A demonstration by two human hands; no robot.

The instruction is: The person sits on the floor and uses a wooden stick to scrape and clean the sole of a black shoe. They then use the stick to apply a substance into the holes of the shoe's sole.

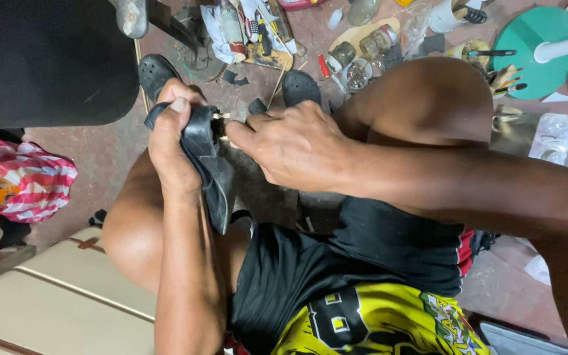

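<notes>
A seated person, seen from above, grips a folded piece of black rubber (pixel 206 158) in the left hand (pixel 172 141) at the centre-left of the frame, fingers and thumb wrapped tight around it; the rubber hangs down between the bare knees. The right hand (pixel 294 144) comes in from the right of the frame, its fingertips pinched narrow on a small pale metal part (pixel 221 118) at the rubber's upper edge; whether that part is fixed to the rubber cannot be told. Two black clogs (pixel 156 72) sit on the feet at the upper centre, on a reddish concrete floor (pixel 100 158); beyond them, along the top of the frame, lies a clutter of glass jars (pixel 343 54), paper scraps and small tools. A green round stool (pixel 537 49) stands at the upper right; a large dark cylinder (pixel 47 59) fills the upper left; a red-and-white striped bag (pixel 31 177) lies at the left edge; a cream-coloured board (pixel 54 302) takes the lower left. The person wears black shorts (pixel 363 256) and a yellow printed shirt (pixel 376 322).
</notes>
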